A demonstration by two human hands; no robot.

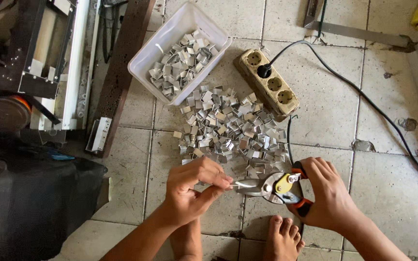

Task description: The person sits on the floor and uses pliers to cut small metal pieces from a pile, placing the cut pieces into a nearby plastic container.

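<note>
One bare foot [282, 237] rests on the tiled floor [393, 193] below two working hands. The left hand [192, 189] pinches a thin metal strip [244, 184] fed into one pair of snips [272, 187], gripped closed-fisted by the right hand [327, 193]. Beyond lies one heap of cut metal clips [231, 129], too many to count, then one three-socket power strip [267, 83] with one black plug, and one white plastic tub [170, 34] part-filled with clips.
</note>
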